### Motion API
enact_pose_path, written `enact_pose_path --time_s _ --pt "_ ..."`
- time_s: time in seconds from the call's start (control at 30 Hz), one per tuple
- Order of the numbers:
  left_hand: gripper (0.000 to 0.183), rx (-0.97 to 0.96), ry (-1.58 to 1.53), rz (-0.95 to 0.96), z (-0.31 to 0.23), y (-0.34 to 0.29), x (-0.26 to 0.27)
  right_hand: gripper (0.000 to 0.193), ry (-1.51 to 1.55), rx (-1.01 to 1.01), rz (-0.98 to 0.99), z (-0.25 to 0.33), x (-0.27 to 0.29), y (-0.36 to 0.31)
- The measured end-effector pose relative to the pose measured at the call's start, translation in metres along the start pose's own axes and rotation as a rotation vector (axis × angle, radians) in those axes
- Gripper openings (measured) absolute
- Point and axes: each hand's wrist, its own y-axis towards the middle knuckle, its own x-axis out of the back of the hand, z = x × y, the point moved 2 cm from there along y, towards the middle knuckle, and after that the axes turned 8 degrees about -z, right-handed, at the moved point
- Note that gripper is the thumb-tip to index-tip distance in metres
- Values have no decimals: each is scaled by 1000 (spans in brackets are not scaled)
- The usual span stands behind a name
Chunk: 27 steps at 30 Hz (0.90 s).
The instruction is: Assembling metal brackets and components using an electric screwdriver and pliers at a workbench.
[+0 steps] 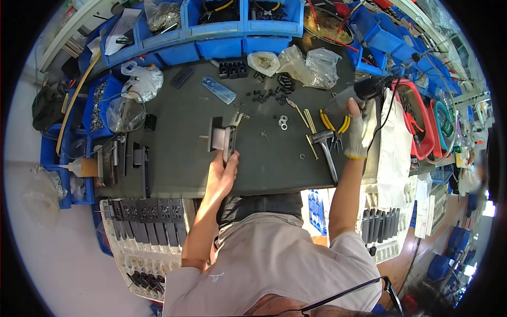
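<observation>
At the dark table (174,119), the gloved right hand (360,129) sits at three o'clock by a black corded tool (371,87), grip unclear; well apart, the left hand (222,177) at seven clamps a dark metal bracket (228,142) near centre. Small pale washers (283,126) lie toward three o'clock.

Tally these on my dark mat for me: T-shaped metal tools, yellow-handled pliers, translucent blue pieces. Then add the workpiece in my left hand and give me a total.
T-shaped metal tool: 1
Yellow-handled pliers: 1 pair
Translucent blue piece: 1
Workpiece in your left hand: 1
Total: 4
</observation>
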Motion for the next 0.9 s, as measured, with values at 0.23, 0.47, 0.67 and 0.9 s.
enact_pose_path --time_s 0.23,0.47,0.67,0.9 --pt "26 -324 626 0 -22 50 -48 46 119 4 88 23 -26 -9" --pt "31 -328 873 53 -27 71 -66 47 497 -228 269 27 -21 -51" --pt "28 -471 937 51 -19 70 -68 47 647 -299 367 41 -29 -62" --pt "30 -424 918 27 -17 49 -55 43 572 -189 395 76 -57 -75"
